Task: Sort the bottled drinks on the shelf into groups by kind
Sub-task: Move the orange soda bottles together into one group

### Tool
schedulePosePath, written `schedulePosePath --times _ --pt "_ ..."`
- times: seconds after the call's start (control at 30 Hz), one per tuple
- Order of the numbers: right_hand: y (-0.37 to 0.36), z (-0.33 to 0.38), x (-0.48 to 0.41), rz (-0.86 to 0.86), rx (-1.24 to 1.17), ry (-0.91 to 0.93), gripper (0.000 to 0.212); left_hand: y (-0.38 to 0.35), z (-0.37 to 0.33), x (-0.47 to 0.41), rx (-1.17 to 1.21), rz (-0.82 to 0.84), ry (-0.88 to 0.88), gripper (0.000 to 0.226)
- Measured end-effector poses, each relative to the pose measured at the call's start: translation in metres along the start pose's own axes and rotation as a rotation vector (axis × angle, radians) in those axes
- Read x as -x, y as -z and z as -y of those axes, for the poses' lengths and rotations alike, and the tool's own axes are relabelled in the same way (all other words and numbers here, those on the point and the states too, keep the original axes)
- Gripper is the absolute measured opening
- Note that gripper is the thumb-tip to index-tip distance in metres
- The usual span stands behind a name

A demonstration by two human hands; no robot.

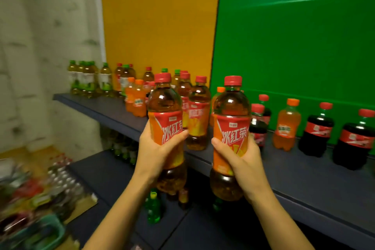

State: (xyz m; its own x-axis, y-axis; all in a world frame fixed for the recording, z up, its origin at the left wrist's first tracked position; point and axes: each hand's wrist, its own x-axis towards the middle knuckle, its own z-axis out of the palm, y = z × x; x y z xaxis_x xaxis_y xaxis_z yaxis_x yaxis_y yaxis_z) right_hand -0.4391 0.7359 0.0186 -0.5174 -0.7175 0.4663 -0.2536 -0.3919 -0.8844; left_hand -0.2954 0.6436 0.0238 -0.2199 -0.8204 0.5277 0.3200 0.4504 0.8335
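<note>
My left hand (156,148) and right hand (241,158) each grip a tea (165,128); I'd stand both upright beside the teas (197,113) on the shelf (294,168).

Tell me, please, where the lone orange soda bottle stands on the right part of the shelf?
In the head view, the orange soda bottle stands upright on the shelf before the green wall, between cola bottles on either side.
</note>
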Motion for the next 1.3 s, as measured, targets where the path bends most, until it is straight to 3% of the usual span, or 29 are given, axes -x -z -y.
schedulePosePath --times 0.27,0.7,1.3 --pt "-0.106 -0.028 -0.031 0.123 -0.055 -0.017 0.061 0.11 0.014 -0.034 -0.162 -0.144 -0.028 0.043" --pt "-0.29 -0.069 -0.099 0.091 -0.087 -0.022 0.052 0.274 0.04 -0.141 -0.266 -0.082 -0.01 0.051" --pt "-0.411 -0.143 -0.226 -0.122 0.059 0.049 0.066 0.334 0.146 -0.316 -0.247 0.016 -0.031 0.052"
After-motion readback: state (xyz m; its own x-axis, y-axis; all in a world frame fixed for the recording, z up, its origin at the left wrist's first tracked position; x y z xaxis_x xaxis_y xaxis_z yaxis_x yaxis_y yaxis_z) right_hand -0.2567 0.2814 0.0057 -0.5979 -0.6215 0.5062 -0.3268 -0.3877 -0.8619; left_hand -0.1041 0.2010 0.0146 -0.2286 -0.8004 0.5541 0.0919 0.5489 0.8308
